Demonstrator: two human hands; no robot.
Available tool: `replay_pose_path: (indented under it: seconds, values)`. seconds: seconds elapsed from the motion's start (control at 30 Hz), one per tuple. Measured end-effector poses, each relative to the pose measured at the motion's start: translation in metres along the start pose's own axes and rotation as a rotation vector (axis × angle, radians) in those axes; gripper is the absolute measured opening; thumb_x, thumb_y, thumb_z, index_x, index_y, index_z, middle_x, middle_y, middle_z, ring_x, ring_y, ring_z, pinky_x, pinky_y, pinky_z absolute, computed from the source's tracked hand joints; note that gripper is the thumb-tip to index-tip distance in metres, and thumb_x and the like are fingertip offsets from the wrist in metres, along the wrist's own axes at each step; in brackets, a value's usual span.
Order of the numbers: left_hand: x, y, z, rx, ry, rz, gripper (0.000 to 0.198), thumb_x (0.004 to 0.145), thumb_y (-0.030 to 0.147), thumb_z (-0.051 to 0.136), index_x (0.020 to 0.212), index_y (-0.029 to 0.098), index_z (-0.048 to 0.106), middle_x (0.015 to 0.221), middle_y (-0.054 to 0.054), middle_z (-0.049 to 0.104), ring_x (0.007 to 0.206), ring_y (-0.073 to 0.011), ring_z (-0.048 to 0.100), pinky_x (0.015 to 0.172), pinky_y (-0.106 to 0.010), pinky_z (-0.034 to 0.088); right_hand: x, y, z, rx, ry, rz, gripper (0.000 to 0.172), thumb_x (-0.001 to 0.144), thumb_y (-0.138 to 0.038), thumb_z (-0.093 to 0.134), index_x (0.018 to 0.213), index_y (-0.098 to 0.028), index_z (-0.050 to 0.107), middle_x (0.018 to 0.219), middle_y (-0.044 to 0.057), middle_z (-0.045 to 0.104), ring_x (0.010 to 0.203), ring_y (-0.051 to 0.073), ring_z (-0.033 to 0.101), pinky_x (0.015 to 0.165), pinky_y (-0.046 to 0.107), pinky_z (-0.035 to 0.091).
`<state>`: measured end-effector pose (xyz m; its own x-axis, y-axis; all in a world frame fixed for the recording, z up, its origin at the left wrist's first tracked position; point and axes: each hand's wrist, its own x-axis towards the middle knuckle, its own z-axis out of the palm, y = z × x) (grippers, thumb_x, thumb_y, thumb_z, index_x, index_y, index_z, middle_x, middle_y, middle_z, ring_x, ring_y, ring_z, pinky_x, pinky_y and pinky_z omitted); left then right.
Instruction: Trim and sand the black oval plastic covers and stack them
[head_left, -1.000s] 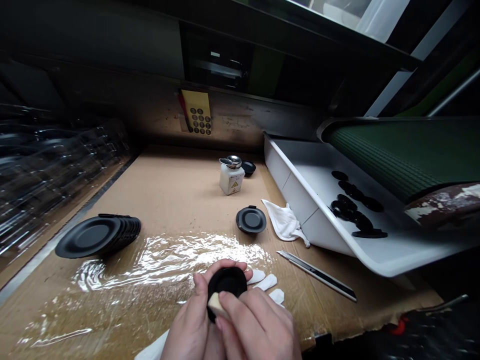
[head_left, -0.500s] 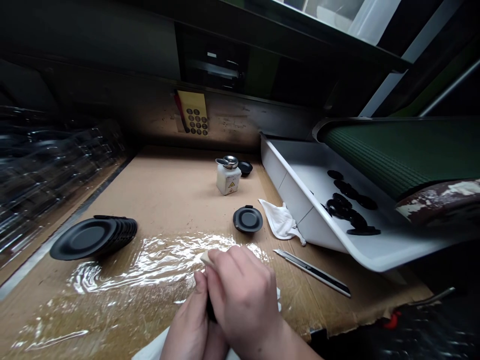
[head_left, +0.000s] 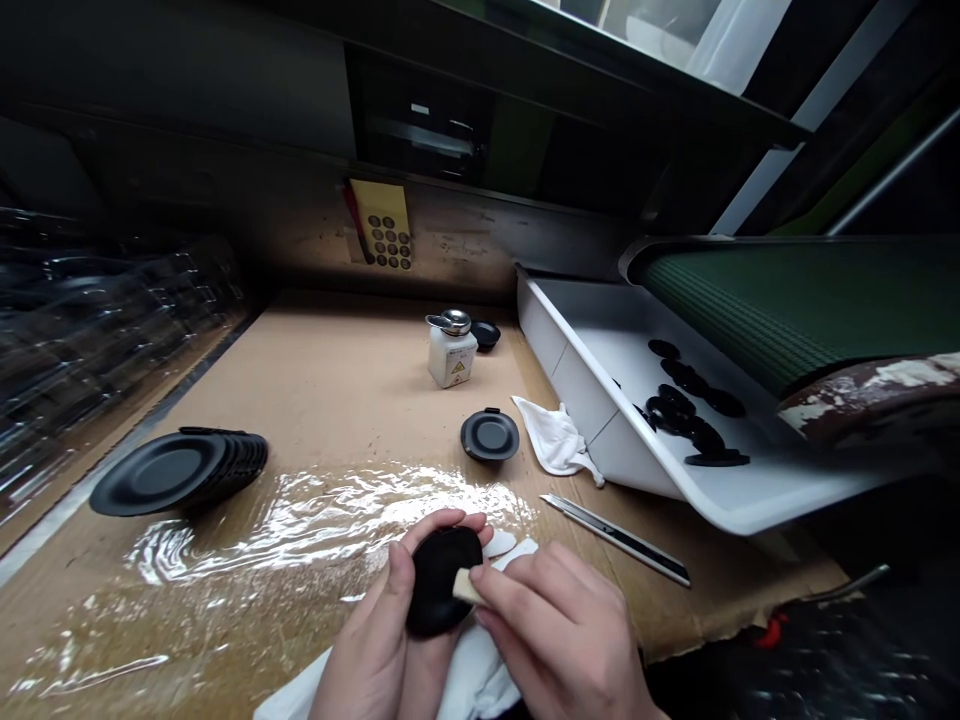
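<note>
- Main risk: slip of the small pale block (head_left: 466, 587) off the edge of the black round disc (head_left: 439, 585), caused by too strong finger pressure or a sudden push.
- Second risk: fall of the disc onto the clear plastic film (head_left: 315, 520), because of a grip from one side only; scratches or dirt on the disc face possible after such a fall.
- Third risk: a cut from the snap-off utility knife (head_left: 615, 538), lying on the counter (head_left: 330, 380) just right of the hands, in case of a careless sideways move of the right hand.
- Left hand (head_left: 375, 630): half closed, curved around the disc from below and from the side, with firm hold of the disc.
- Right hand (head_left: 562, 630): almost closed in a pinch, fingers on the pale block, block pressed against the disc edge; thumb position impossible to tell.
- Disc position: between both hands, near the front edge of the counter, lifted above a white cloth (head_left: 480, 670), tilted toward the camera.
- Left part of the counter: a stack of black discs (head_left: 176, 472) lying on edge.
- Middle of the counter: one more black disc (head_left: 490, 435), a white bottle with metal top (head_left: 452, 350), and a small black dish (head_left: 486, 335) just behind it.
- Right edge of the counter: a crumpled white cloth (head_left: 555, 437) beside a white tray (head_left: 577, 400), with several black discs (head_left: 679, 405) inside.
</note>
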<state>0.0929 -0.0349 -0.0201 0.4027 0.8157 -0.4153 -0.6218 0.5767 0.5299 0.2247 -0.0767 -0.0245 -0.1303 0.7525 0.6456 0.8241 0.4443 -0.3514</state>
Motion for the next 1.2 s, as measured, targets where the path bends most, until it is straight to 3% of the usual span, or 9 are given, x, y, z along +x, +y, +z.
replay_pose_path:
  seconds: [0.13,0.27,0.4,0.57,0.77,0.9,1.03,1.2]
  values:
    - [-0.002,-0.002,0.0,0.078,0.007,0.039,0.034,0.084,0.044,0.038,0.094,0.022,0.061,0.105,-0.008,0.064,0.118,-0.0248,0.044,0.1,-0.035,0.03,-0.008,-0.008,0.018,-0.136,0.041,-0.048,0.021,0.077,-0.011,0.055,0.096,-0.013,0.063,0.061,0.004,0.058,0.056,0.014,0.048,0.048,0.025,0.037]
    - [-0.003,-0.002,0.0,0.17,0.042,0.074,0.035,0.084,0.046,0.037,0.091,0.022,0.061,0.101,-0.007,0.065,0.108,-0.024,0.05,0.098,-0.035,0.033,-0.009,-0.022,0.034,-0.163,0.237,0.018,0.014,0.079,-0.011,0.052,0.083,-0.012,0.065,0.052,0.002,0.053,0.047,0.013,0.042,0.042,0.025,0.032]
    - [-0.001,-0.003,0.0,0.196,0.047,0.089,0.033,0.084,0.045,0.038,0.09,0.022,0.062,0.096,-0.006,0.066,0.105,-0.0244,0.051,0.099,-0.038,0.031,-0.009,-0.027,0.038,-0.144,0.231,0.006,0.014,0.08,-0.013,0.051,0.082,-0.012,0.065,0.051,0.002,0.053,0.045,0.013,0.041,0.04,0.026,0.031]
    - [0.001,-0.001,0.0,0.102,0.047,0.046,0.035,0.083,0.045,0.04,0.091,0.02,0.063,0.099,-0.008,0.067,0.109,-0.0248,0.051,0.102,-0.039,0.028,-0.011,-0.009,0.022,-0.263,0.163,-0.089,0.013,0.078,-0.01,0.055,0.086,-0.013,0.064,0.052,0.0,0.054,0.048,0.012,0.041,0.042,0.025,0.029]
    - [0.001,0.005,0.002,-0.061,-0.025,-0.067,0.032,0.085,0.039,0.041,0.089,0.019,0.065,0.094,-0.007,0.07,0.105,-0.0235,0.056,0.1,-0.04,0.032,0.014,0.007,0.003,-0.272,0.04,-0.258,0.024,0.084,-0.015,0.043,0.094,-0.012,0.065,0.072,0.007,0.064,0.062,0.016,0.05,0.053,0.03,0.035]
    - [0.002,0.004,0.002,-0.087,0.03,-0.069,0.029,0.084,0.037,0.044,0.092,0.018,0.065,0.093,-0.007,0.072,0.101,-0.0238,0.06,0.099,-0.041,0.035,0.02,0.019,-0.005,-0.132,0.023,-0.132,0.023,0.085,-0.014,0.046,0.101,-0.017,0.062,0.078,0.004,0.065,0.069,0.015,0.053,0.06,0.03,0.041]
    - [0.002,0.004,0.001,-0.111,0.039,-0.087,0.031,0.083,0.037,0.046,0.094,0.014,0.065,0.099,-0.013,0.071,0.105,-0.0272,0.058,0.101,-0.041,0.034,0.007,0.036,-0.018,-0.068,0.089,0.047,0.028,0.079,-0.005,0.054,0.103,-0.019,0.061,0.084,0.004,0.065,0.073,0.014,0.054,0.064,0.029,0.045]
    - [0.002,0.008,-0.001,-0.148,0.004,-0.136,0.035,0.084,0.038,0.043,0.094,0.013,0.066,0.101,-0.013,0.071,0.107,-0.0262,0.057,0.102,-0.041,0.032,-0.013,0.041,-0.028,-0.12,0.052,0.07,0.026,0.08,-0.007,0.055,0.102,-0.019,0.061,0.083,0.004,0.065,0.071,0.015,0.055,0.062,0.029,0.047]
